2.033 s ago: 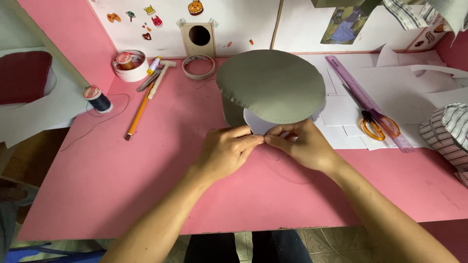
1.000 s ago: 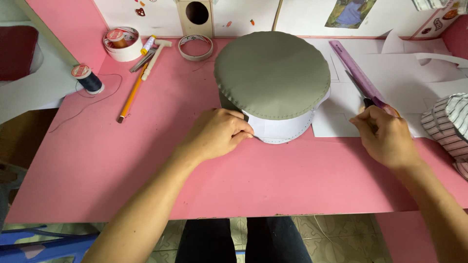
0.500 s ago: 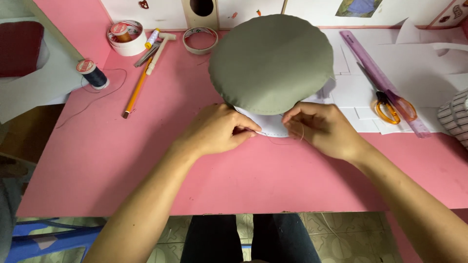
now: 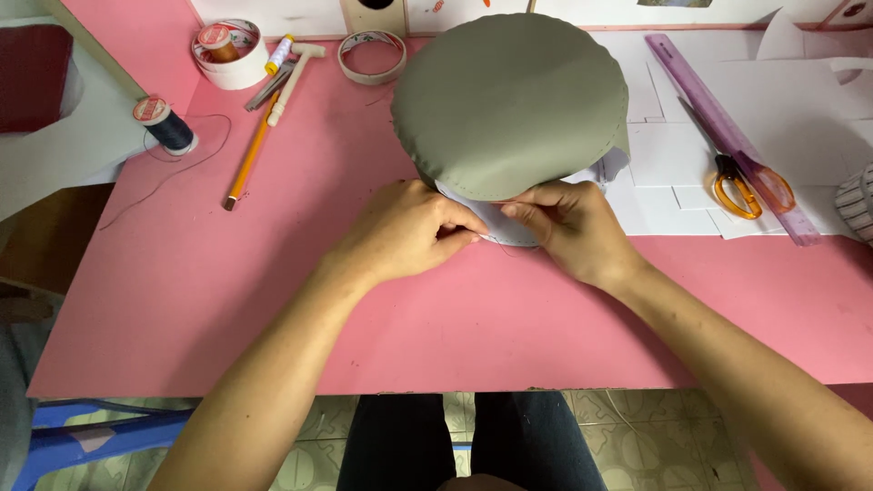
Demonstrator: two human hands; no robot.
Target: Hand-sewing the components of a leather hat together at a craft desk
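Low in the middle of the frame, the left hand pinches the near edge of the round box with bent fingers, so the grey cloth stays tight on top. The right hand is closed on the same edge just beside it, fingertips pressed where cloth meets white side. The box stands in the upper middle on the pink surface. Farther off, right, lie orange scissors and a purple ruler on white paper. Upper left lie a pencil, a thread spool and tape rolls. Nothing blocks the hands
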